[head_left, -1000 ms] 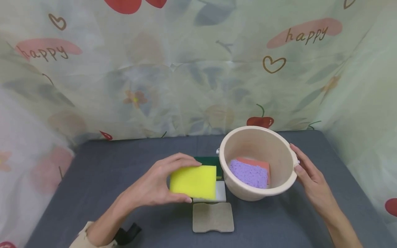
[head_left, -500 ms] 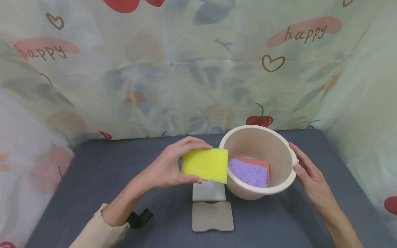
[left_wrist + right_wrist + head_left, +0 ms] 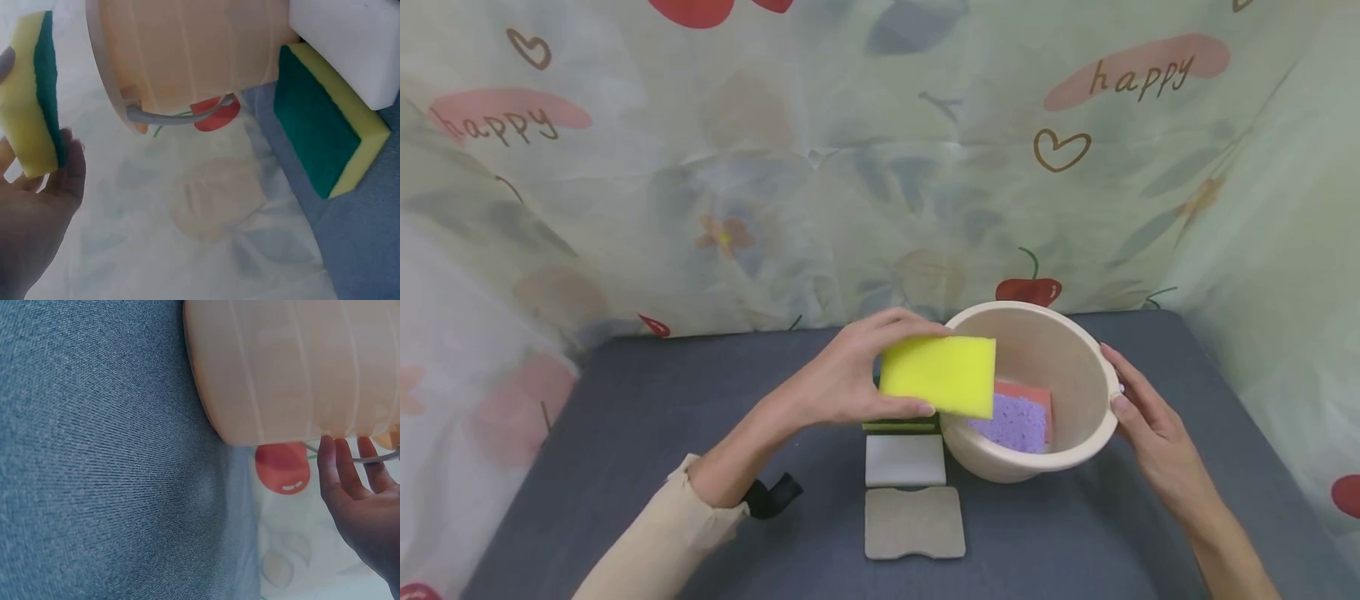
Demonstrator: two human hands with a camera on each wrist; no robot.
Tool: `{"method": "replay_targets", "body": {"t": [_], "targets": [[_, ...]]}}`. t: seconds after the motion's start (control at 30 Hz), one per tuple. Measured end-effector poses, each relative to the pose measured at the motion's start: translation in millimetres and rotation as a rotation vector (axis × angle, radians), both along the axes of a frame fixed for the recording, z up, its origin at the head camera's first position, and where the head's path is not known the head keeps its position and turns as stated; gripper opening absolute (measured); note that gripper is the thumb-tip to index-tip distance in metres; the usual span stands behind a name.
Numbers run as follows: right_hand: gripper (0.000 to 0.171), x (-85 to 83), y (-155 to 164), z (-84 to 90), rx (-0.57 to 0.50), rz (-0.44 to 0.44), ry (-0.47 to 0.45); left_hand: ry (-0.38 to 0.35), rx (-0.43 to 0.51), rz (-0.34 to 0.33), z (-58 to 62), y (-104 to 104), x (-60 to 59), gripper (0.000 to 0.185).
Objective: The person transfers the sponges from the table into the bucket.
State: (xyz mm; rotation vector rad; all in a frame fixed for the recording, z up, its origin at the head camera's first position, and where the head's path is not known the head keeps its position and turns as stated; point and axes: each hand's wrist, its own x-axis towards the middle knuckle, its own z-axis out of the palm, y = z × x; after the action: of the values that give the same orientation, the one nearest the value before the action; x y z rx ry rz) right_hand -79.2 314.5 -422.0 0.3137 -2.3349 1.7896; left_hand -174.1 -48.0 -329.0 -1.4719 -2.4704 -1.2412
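A white sponge point(image 3: 905, 459) and a grey pad point(image 3: 914, 522) lie adjacent on the blue-grey desk point(image 3: 625, 433). A floral curtain point(image 3: 775, 167) hangs behind.

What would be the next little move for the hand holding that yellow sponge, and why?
Probably carry it a bit further right and lower it. The left hand pinches the yellow sponge over the near rim of the bowl, not yet inside. The right hand steadies the bowl's far side, and a purple sponge and an orange sponge already lie within.
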Motion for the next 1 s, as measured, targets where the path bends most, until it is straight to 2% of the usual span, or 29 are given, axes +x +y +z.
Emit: {"method": "replay_targets", "body": {"t": [0.2,0.47,0.63,0.77,1.0], "targets": [[0.055,-2.7,-2.1,0.7,0.036,-0.013,-0.012,0.012,-0.040,0.005,1.4,13.9,-6.8,0.065],[0.054,-0.8,-1.2,-1.1,0.009,-0.006,0.008,0.005,-0.104,0.022,4.1,35.0,-13.2,0.064],[0.054,1.8,-1.5,0.4,0.091,-0.058,-0.021,-0.004,-0.163,0.021,5.3,46.5,-17.9,0.064],[0.055,2.1,-2.7,1.3,0.147,-0.079,-0.040,0.001,-0.179,-0.012,6.4,54.9,-21.2,0.065],[0.056,1.8,-2.5,1.6,0.144,-0.077,-0.047,0.017,-0.190,-0.062,7.1,70.2,-25.9,0.069]]}}
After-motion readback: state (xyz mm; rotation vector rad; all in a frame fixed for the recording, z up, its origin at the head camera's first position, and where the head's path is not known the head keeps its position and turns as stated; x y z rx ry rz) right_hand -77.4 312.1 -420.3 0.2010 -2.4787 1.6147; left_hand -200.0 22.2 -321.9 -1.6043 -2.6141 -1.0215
